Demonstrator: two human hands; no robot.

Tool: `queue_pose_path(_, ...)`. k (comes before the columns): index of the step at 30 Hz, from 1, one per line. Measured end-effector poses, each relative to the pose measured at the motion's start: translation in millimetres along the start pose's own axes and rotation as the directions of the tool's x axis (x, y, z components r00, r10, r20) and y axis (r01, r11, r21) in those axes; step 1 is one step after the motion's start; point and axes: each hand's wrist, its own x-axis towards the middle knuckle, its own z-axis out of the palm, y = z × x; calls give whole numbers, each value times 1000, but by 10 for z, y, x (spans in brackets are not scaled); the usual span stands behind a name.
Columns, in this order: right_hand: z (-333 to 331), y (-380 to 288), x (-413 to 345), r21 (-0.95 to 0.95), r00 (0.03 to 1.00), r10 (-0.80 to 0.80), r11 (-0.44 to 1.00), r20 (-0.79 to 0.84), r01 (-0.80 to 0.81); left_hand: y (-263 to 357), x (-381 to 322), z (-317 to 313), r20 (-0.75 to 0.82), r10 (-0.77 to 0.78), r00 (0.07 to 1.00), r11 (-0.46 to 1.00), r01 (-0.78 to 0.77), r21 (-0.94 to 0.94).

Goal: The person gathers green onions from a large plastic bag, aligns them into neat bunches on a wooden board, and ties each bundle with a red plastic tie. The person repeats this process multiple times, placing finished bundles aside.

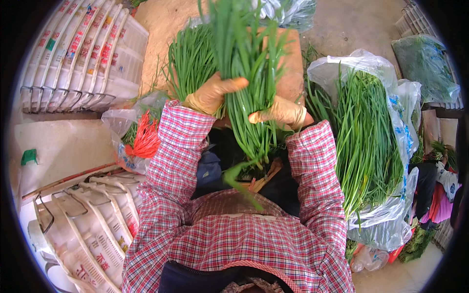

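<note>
Between my gloved hands is a bunch of long green garlic chives (240, 99), its upper leaves blurred. My left hand (216, 93) grips its left side, thumb across the leaves. My right hand (280, 112) holds the right side, lower down, with the thumb over the stalks. Another heap of chives (192, 55) lies on a board just beyond my left hand. The stalk ends hang over my lap, where a loose bent leaf (242, 185) shows. Both gloves are yellowish, and parts of the fingers are hidden behind the bunch.
An open plastic bag (379, 216) full of chives stands at the right. Red ties (146, 135) lie on a bag at the left. Stacked white plastic crates (128, 40) stand upper left, others (91, 219) lower left. Part of another person (436, 194) shows at the far right.
</note>
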Motion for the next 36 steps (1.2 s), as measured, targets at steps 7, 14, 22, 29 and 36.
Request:
queue_pose_path(7, 858, 604, 136, 3, 977, 188, 982, 105, -189, -399, -891, -381, -234, 275, 932, 934, -317, -164)
queue_pose_path(14, 1363, 891, -70, 266, 859, 80, 962, -505, 67, -594, -2097, -1041, -520, 526, 672, 694, -693, -194)
queue_pose_path(22, 1796, 1059, 104, 271, 861, 115, 962, -496, 27, -866, -2459, -1386, -261, 717, 647, 503, -738, -450)
queue_pose_path(29, 2015, 1119, 3, -127, 931, 167, 968, -325, -218, -974, -2675, -1491, -322, 688, 650, 364, -694, -621)
queue_pose_path(36, 2121, 1309, 11, -112, 874, 56, 986, -483, -125, -1049, -2742, -1513, -211, 698, 684, 455, -652, -607)
